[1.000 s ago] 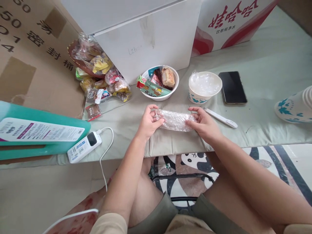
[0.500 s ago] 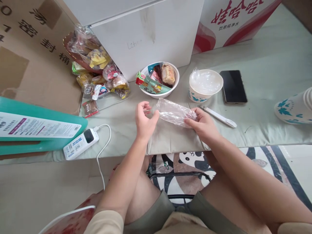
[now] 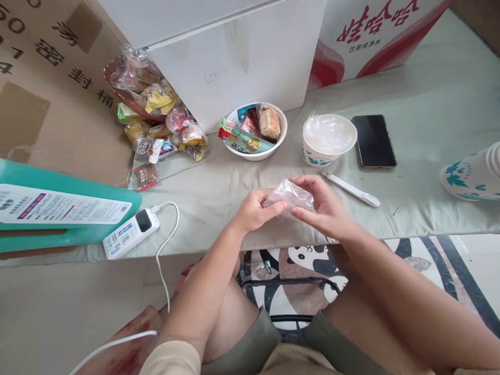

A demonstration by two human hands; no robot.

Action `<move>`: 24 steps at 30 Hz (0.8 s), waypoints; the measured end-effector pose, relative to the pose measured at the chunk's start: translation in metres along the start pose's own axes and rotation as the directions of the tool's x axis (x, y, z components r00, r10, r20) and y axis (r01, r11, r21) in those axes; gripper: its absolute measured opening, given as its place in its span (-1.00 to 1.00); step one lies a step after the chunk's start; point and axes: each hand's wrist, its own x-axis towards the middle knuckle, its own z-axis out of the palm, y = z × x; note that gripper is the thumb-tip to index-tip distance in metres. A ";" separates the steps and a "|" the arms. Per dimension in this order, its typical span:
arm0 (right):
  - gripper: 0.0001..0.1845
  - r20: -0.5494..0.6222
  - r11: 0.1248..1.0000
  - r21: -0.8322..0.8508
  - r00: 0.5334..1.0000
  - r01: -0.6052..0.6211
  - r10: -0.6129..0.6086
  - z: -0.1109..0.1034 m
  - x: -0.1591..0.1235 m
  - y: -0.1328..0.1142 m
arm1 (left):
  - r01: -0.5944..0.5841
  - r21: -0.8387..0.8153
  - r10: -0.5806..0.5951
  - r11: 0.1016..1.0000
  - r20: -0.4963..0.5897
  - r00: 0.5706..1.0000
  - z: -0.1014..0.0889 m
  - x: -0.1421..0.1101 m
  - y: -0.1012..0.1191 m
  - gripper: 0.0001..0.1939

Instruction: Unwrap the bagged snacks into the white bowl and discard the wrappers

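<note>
A crumpled clear plastic bag is between my two hands, just above the front part of the cloth-covered table. My left hand grips its left side, the thumb lying across the plastic. At the other side my right hand curls around the bag, thumb below and fingers above. Behind them stands a white bowl of wrapped snacks. A paper cup with a leaf print has clear plastic inside. Beside the cup lies a white-handled utility knife.
A black phone lies right of the cup, and stacked paper cups rest on their side farther right. At left are packaged snacks, a green jug and a corded white power strip. Boxes line the back.
My left hand has moved right and taken hold of the bag. The bag, stretched out long before, is now bunched up shorter between both hands.
</note>
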 end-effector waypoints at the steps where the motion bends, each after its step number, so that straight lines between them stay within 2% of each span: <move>1: -0.60 0.029 0.999 -0.035 1.000 0.002 -0.001 -0.001 0.000 -0.001 | 0.026 -0.025 -0.025 0.999 0.026 0.999 0.000 0.001 0.001 -0.65; 3: -0.64 0.005 0.998 -0.053 1.000 -0.014 0.014 -0.008 0.000 -0.007 | 0.032 -0.087 -0.030 0.996 0.029 0.999 0.000 0.003 0.005 -0.66; 5: -0.59 -0.158 0.997 -0.073 0.987 -0.013 0.001 -0.021 0.004 -0.016 | 0.000 -0.169 -0.005 0.986 -0.034 0.999 -0.002 0.008 0.007 -0.68; 6: -0.54 -0.261 0.995 -0.099 0.965 -0.002 -0.024 -0.030 0.008 -0.023 | -0.023 -0.204 0.008 0.979 -0.075 0.997 -0.003 0.010 0.008 -0.68; 8: -0.47 -0.441 0.978 -0.206 0.891 0.013 -0.104 -0.051 0.022 -0.037 | -0.066 -0.240 0.031 0.968 -0.150 0.988 -0.006 0.015 0.009 -0.70; 10: -0.43 -0.526 0.928 -0.369 0.834 -0.044 -0.169 -0.073 0.041 -0.049 | -0.100 -0.248 0.050 0.964 -0.198 0.979 -0.009 0.019 0.009 -0.73; 11: -0.41 -0.514 0.880 -0.462 0.841 -0.108 -0.167 -0.082 0.053 -0.054 | -0.108 -0.248 0.055 0.963 -0.209 0.976 -0.011 0.020 0.009 -0.75; 12: -0.40 -0.469 0.812 -0.558 0.873 -0.173 -0.137 -0.090 0.064 -0.057 | -0.111 -0.247 0.056 0.963 -0.218 0.974 -0.012 0.020 0.009 -0.76; 14: -0.55 -0.300 0.616 -0.764 0.951 -0.189 -0.080 -0.101 0.087 -0.061 | -0.109 -0.238 0.052 0.965 -0.231 0.971 -0.013 0.020 0.010 -0.78; 16: -0.72 -0.074 0.393 -0.918 0.996 -0.045 -0.059 -0.106 0.108 -0.062 | -0.111 -0.226 0.054 0.968 -0.245 0.968 -0.014 0.019 0.011 -0.78; 18: -0.79 0.135 0.217 -0.967 0.991 0.135 -0.017 -0.109 0.127 -0.060 | -0.122 -0.209 0.066 0.970 -0.259 0.964 -0.016 0.019 0.012 -0.78; 19: -0.82 0.200 0.171 -0.967 0.979 0.191 0.036 -0.110 0.136 -0.057 | -0.129 -0.189 0.074 0.973 -0.275 0.959 -0.017 0.019 0.012 -0.78; 20: -0.86 0.239 0.158 -0.963 0.965 0.220 0.107 -0.111 0.145 -0.052 | -0.135 -0.162 0.081 0.978 -0.305 0.949 -0.018 0.020 0.011 -0.78; 22: -0.88 0.254 0.217 -0.955 0.937 0.203 0.241 -0.110 0.163 -0.035 | -0.135 -0.082 0.090 0.987 -0.409 0.908 -0.022 0.024 0.009 -0.81; 24: -0.78 0.244 0.313 -0.938 0.927 0.150 0.286 -0.107 0.179 -0.014 | -0.124 0.033 0.122 0.992 -0.551 0.826 -0.028 0.028 0.005 -0.82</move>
